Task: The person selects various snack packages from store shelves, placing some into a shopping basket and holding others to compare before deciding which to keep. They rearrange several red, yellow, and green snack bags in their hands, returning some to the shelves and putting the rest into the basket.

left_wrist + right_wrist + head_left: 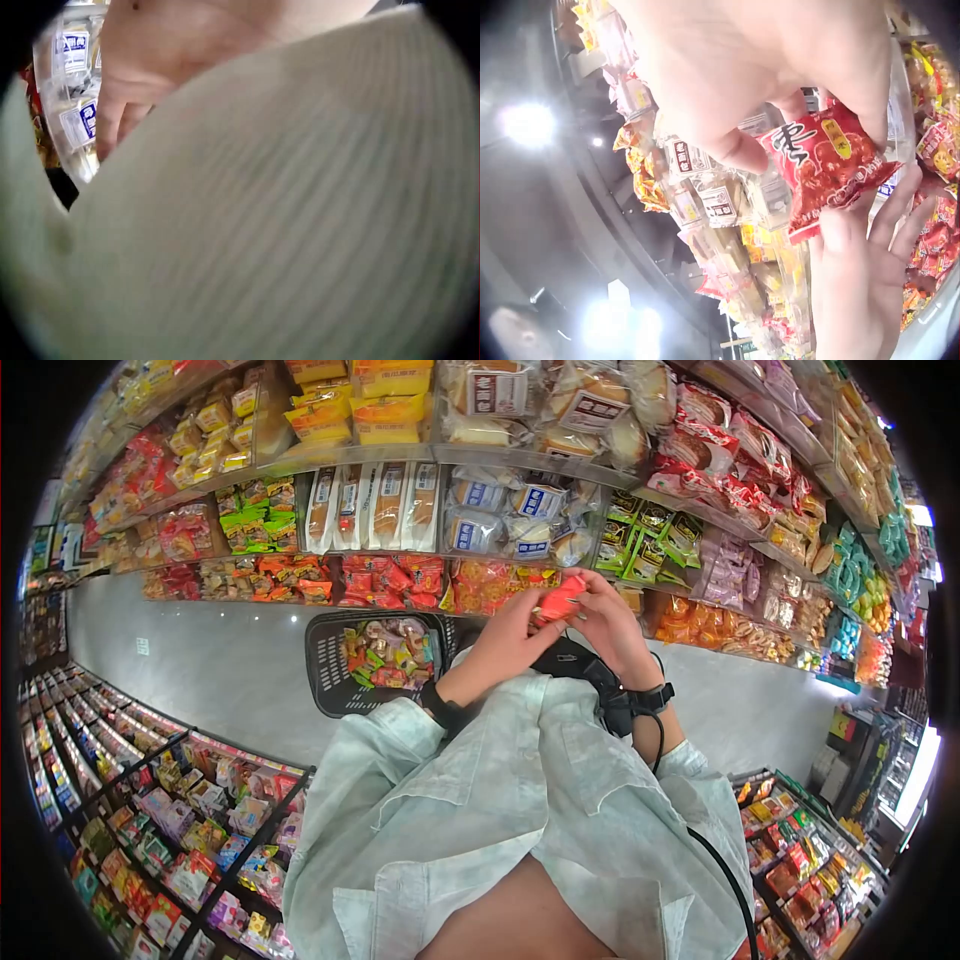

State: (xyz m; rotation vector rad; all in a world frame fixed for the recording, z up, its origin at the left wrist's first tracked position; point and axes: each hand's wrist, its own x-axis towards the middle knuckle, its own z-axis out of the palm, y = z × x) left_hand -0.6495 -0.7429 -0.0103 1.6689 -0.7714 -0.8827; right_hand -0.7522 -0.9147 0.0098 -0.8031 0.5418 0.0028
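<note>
A narrow shop aisle runs over a smooth pale grey floor (230, 660). Long tiered metal shelves (520, 460) crammed with bright snack packets line the far side, and lower dark wire racks (150, 780) of small colourful packets stand on the near side. Round white ceiling lights (529, 124) glare overhead.

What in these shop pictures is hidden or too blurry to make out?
- Left wrist view: a pale sleeve fills the frame, hiding the red snack packet; only part of the left hand shows.
- Head view: the red snack packet is too small to read.
- Right wrist view: the right hand covers the packet's top edge.
- Head view: the labels in the black basket are too small.
</note>
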